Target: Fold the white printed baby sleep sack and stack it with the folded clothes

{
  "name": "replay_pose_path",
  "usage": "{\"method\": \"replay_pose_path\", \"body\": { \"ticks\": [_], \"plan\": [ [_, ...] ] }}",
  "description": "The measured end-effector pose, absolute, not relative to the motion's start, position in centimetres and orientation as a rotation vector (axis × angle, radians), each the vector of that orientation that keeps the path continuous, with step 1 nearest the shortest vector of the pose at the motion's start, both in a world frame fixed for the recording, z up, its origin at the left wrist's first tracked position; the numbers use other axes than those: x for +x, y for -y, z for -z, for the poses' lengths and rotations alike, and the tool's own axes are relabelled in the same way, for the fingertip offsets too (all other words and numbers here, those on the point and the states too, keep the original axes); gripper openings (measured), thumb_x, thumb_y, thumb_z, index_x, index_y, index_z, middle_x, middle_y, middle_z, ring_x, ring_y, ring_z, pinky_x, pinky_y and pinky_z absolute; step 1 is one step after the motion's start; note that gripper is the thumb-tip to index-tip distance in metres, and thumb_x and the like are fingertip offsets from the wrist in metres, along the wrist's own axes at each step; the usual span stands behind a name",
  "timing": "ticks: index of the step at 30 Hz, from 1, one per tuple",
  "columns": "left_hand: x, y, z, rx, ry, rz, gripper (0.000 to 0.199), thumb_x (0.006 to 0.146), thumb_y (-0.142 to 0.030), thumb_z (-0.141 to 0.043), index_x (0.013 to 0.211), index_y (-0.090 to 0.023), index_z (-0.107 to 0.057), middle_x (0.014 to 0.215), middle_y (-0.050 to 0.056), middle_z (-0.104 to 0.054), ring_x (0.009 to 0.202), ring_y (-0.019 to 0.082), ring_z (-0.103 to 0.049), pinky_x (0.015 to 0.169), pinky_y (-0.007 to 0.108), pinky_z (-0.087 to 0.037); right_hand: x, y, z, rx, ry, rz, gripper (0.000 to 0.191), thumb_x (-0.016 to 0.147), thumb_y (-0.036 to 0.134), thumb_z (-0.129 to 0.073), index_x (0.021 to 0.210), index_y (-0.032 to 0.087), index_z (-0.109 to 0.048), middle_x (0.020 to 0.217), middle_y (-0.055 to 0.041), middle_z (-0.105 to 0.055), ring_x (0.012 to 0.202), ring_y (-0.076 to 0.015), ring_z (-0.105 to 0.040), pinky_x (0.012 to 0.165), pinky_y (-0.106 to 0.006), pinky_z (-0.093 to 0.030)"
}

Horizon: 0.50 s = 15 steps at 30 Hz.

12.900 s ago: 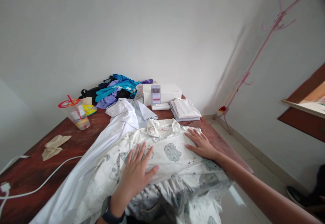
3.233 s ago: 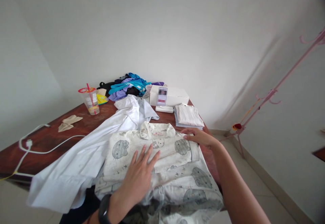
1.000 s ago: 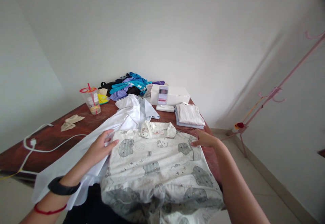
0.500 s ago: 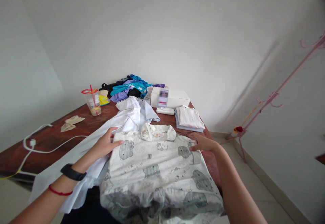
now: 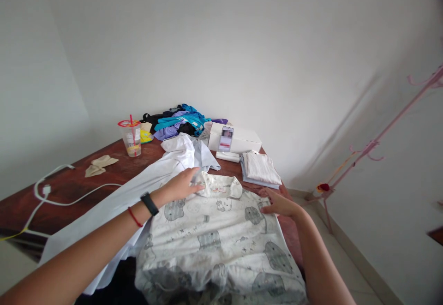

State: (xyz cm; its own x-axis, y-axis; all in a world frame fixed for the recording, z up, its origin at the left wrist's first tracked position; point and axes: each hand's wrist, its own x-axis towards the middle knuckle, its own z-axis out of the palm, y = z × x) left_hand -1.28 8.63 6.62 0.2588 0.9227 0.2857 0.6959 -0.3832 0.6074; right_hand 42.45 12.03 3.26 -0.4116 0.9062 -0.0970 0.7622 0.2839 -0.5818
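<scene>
A white button-style shirt with grey cartoon cat prints lies spread in front of me, its collar toward the far side and its lower part bunched near my body. My left hand is at the left side of the collar, thumb and fingers apart around its edge. At the right shoulder of the shirt rests my right hand, fingers spread on the cloth. Part of its fingers is hard to make out. A plain white garment lies under and left of the printed shirt.
On the dark red table are a plastic cup with a straw, a white cable, and beige cloth pieces. Behind sit heaped clothes, a white box, a phone, and folded clothes. A pink rack stands right.
My left hand has moved right, from the shirt's left shoulder to its collar. My right hand stays at the right shoulder. The view has shifted slightly.
</scene>
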Motion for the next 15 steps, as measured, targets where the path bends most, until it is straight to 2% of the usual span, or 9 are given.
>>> {"method": "replay_pose_path", "body": {
  "ticks": [2,4,7,9,12,15],
  "plan": [
    [0.5,-10.9,-6.3,2.120,-1.496,-0.748,0.072,0.074,-0.057,-0.076,0.132,-0.020,-0.057,0.130,0.018,-0.066,0.119,0.036,-0.063,0.098,0.039,-0.050,42.8,-12.2,-3.0,-1.555,2.299,-0.816,0.063,0.066,0.030,-0.081,0.124,0.017,-0.061,0.131,-0.0141,-0.064,0.125,-0.0332,-0.057,0.105,-0.044,-0.046],
    [1.8,-13.0,-6.0,2.082,-1.556,-0.661,0.071,0.071,-0.057,-0.077,0.126,-0.018,-0.058,0.112,0.017,-0.072,0.106,0.035,-0.068,0.086,0.037,-0.053,43.0,-12.4,-2.7,-1.558,2.305,-0.798,0.061,0.066,0.031,-0.082,0.122,0.017,-0.063,0.129,-0.0138,-0.066,0.123,-0.0336,-0.059,0.103,-0.044,-0.048],
    [2.8,-15.3,-5.4,2.045,-1.620,-0.611,0.054,0.075,-0.051,-0.074,0.115,-0.016,-0.061,0.083,0.010,-0.072,0.082,0.030,-0.071,0.070,0.033,-0.052,43.1,-12.6,-2.7,-1.549,2.299,-0.795,0.049,0.066,0.029,-0.081,0.113,0.017,-0.069,0.123,-0.0125,-0.070,0.118,-0.0338,-0.061,0.101,-0.044,-0.049],
    [3.1,-16.1,-5.2,2.042,-1.626,-0.579,0.040,0.077,-0.043,-0.072,0.106,-0.016,-0.063,0.068,0.005,-0.068,0.069,0.026,-0.070,0.064,0.030,-0.050,42.9,-12.5,-3.1,-1.497,2.299,-0.852,0.048,0.066,0.026,-0.080,0.114,0.019,-0.073,0.127,-0.0105,-0.071,0.121,-0.0340,-0.061,0.104,-0.044,-0.048],
    [3.4,-16.1,-5.0,2.101,-1.599,-0.582,0.019,0.078,-0.032,-0.072,0.090,-0.019,-0.067,0.067,0.005,-0.069,0.071,0.025,-0.070,0.066,0.030,-0.050,42.4,-12.2,-3.8,-1.395,2.289,-0.972,0.059,0.067,0.023,-0.077,0.126,0.022,-0.072,0.136,-0.0077,-0.068,0.129,-0.0341,-0.057,0.108,-0.045,-0.045],
    [3.6,-15.1,-5.4,2.197,-1.572,-0.671,0.013,0.088,-0.027,-0.060,0.093,-0.020,-0.069,0.083,0.009,-0.074,0.085,0.026,-0.071,0.074,0.031,-0.050,42.0,-11.9,-4.5,-1.345,2.271,-0.994,0.067,0.066,0.020,-0.077,0.133,0.023,-0.069,0.139,-0.0076,-0.067,0.131,-0.0347,-0.056,0.109,-0.045,-0.045]
  ]
}}
